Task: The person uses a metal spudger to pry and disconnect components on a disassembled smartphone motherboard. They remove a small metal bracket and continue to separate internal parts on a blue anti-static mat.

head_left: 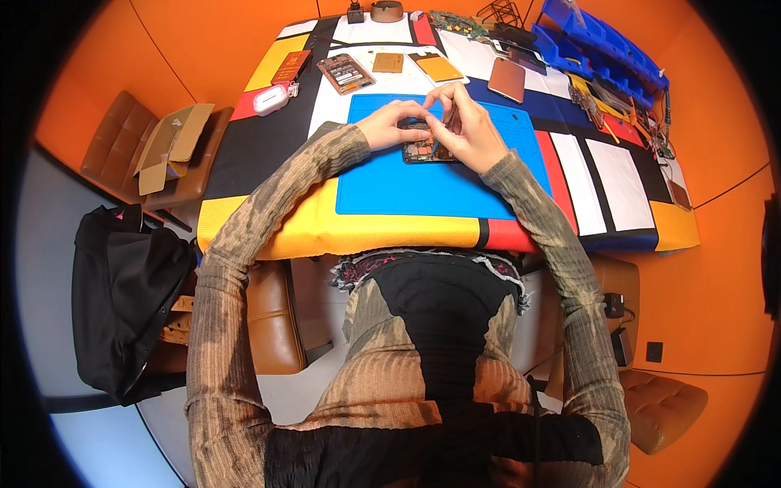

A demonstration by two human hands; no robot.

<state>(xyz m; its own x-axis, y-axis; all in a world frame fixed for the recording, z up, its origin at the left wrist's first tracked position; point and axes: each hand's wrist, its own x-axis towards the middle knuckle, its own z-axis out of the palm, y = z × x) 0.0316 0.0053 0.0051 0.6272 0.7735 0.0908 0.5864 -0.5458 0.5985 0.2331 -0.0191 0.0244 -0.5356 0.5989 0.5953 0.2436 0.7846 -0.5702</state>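
An opened phone (421, 150) lies on a blue work mat (378, 183), with its inner board and coppery parts showing. Over its left and upper side my left hand (394, 125) is bent, thumb and fingers drawn close together. My right hand (469, 134) arches over the phone's right side, its index finger sharply bent and its thumb reaching toward the left fingertips. The fingertips of both hands nearly meet above the phone. Whatever they pinch is too small or hidden to make out. Both hands cover part of the phone.
Beyond the mat lie another opened phone (346, 74), a brown notebook-like piece (507, 80) and a white earphone case (271, 99). Blue parts bins (598, 57) and several hand tools (592, 104) crowd the right. A cardboard box (173, 146) rests on a chair at left.
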